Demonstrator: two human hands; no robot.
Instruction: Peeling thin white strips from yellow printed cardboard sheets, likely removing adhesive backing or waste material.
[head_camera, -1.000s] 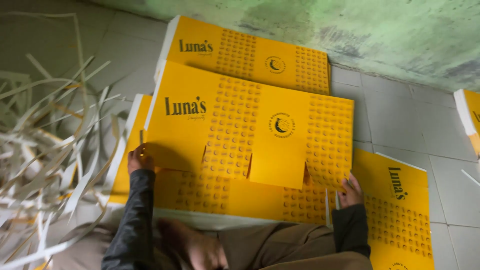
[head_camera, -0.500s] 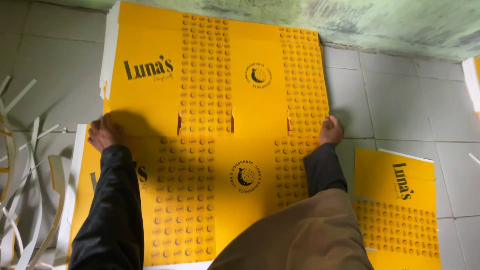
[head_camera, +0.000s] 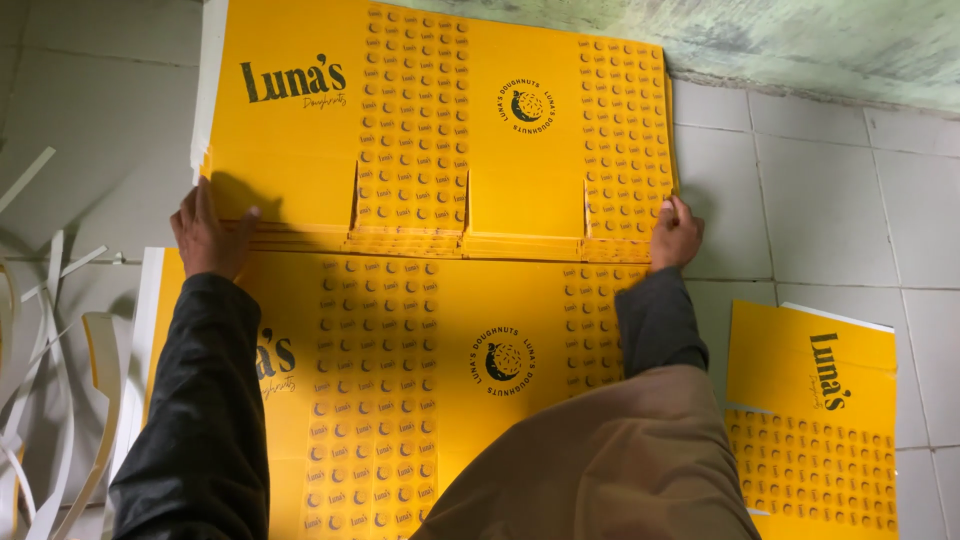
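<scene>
The person kneels on the tiled floor (head_camera: 820, 200) and bends over a stack of flat yellow cardboard sheets (head_camera: 440, 130), which are box blanks with cut flaps along the near edge. The stack lies on the floor close to the green-stained wall (head_camera: 800, 40). Its near edge rests over the far edge of a second yellow sheet pile (head_camera: 400, 380), which lies directly in front of the person, partly under the knee in brown trousers (head_camera: 620, 470).

The left hand (head_camera: 208, 232) is at the near left corner of the far stack. Its fingers are spread quite wide and lie flat on the cardboard, with the thumb out to the side. It presses on the sheets; it does not close around anything. The right hand (head_camera: 675, 235) is at the near right corner of the same stack. Its fingers are curled narrow against the edge of the sheets, touching them. Both arms are in dark sleeves.

To the right, apart from the two piles, a smaller yellow blank (head_camera: 815, 410) lies on the tiles. At the left side there is a heap of white paper strips (head_camera: 60, 380), long and curled, just beside the near pile.
</scene>
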